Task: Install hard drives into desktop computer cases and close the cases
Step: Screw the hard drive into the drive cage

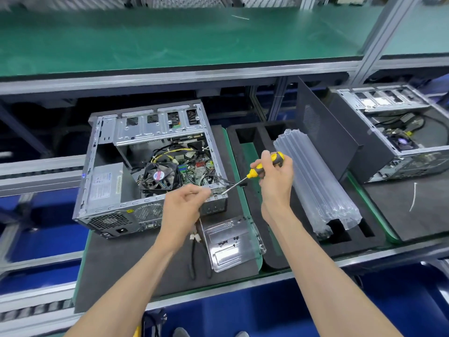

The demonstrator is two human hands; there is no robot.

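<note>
The counter (pixel 121 263) carries an open computer case (pixel 145 166) full of cables. Right hand (pixel 275 176) fingers grip a screwdriver (pixel 264 166); left hand (pixel 182 207) fingers pinch at the case's corner.

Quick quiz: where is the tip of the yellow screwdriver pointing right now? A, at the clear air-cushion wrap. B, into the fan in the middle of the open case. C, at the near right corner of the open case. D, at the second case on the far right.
C: the right hand grips the screwdriver, its shaft slanting down-left to the open case's near right corner, beside the left hand.
</note>
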